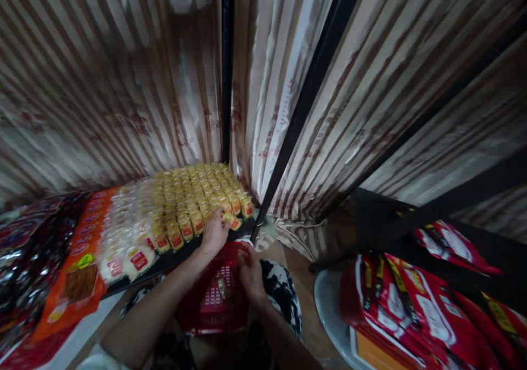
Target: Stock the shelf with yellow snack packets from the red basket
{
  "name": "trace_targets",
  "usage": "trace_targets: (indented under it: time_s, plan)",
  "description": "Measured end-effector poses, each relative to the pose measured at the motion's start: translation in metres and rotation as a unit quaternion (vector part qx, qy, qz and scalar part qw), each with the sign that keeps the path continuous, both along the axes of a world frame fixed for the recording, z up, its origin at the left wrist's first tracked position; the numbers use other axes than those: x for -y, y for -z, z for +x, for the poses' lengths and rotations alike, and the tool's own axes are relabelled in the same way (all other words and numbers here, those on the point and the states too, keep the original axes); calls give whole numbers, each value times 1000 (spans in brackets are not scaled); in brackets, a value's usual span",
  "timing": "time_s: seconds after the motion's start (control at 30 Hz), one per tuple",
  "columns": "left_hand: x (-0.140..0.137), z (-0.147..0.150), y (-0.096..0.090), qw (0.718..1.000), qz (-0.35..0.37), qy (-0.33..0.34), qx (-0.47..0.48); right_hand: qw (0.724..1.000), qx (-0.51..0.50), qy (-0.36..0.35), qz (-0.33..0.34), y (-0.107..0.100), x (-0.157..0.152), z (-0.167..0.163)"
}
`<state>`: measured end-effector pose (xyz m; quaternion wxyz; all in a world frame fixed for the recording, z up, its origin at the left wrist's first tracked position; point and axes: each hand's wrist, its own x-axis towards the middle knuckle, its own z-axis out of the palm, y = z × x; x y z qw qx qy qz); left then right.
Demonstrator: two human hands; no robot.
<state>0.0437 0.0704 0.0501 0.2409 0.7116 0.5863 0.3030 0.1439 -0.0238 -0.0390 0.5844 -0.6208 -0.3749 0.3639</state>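
My left hand [216, 231] reaches over the front of a dark shelf, its fingers closed on a small yellow snack packet [234, 222] with a red label. Rows of matching yellow packets [197, 186] stand packed just behind and beside it. Between my knees is a red plastic basket [193, 309] with a slotted wall and a small wrapped packet [223, 287] inside. My right hand [250, 274] is at the right side of the basket, its fingers curled at the rim. The dim light blurs its fingertips.
Left of the yellow packets lie white round packets [138, 260], orange bags [78, 276] and dark shiny packages [24, 265]. A black metal post [284, 150] rises near my hands. Red bags [428, 309] and a pale round stool or tub [329, 304] are at right. Striped curtains [102, 84] hang behind.
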Motion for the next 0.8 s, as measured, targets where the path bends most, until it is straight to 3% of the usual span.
trace_targets:
  time_s: [0.27,0.53,0.8]
  plan:
    - [-33,32,-8,982,16,87,-167,1000,-10,1,-18,-1,-20,15]
    - [-44,42,-6,974,25,88,-207,999,30,-9,-10,-1,-40,18]
    - [-49,45,1,964,36,113,-239,993,100,9,69,-5,-74,17]
